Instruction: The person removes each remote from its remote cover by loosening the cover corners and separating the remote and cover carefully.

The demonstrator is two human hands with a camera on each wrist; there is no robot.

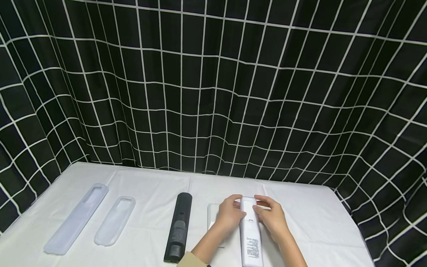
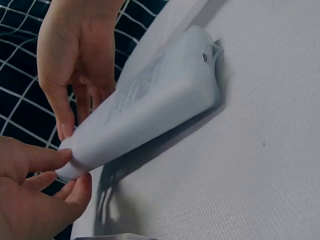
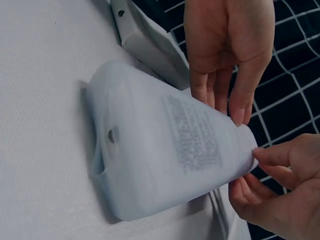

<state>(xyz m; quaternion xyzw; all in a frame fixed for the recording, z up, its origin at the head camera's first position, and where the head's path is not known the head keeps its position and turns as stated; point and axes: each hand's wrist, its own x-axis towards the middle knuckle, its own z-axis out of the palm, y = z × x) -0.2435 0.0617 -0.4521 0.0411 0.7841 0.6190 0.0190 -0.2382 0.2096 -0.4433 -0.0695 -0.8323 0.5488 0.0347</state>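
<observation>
A white remote control (image 1: 251,233) lies back side up, pointing away from me, inside a thin translucent cover (image 2: 205,95). My left hand (image 1: 231,212) pinches its far end from the left, thumb on top. From the right, my right hand (image 1: 271,217) grips the same end between thumb and fingers. In the right wrist view, the cover (image 3: 120,175) wraps the near end, where a small hole shows, and printed text is visible through it. The far end is raised off the table in the left wrist view.
Another white remote (image 1: 211,213) lies partly hidden under my left forearm. To its left is a black remote (image 1: 178,226), back up. Two translucent covers, one long (image 1: 76,220) and one short (image 1: 115,222), lie on the white tablecloth (image 1: 150,196). A black grid curtain (image 1: 200,92) hangs behind.
</observation>
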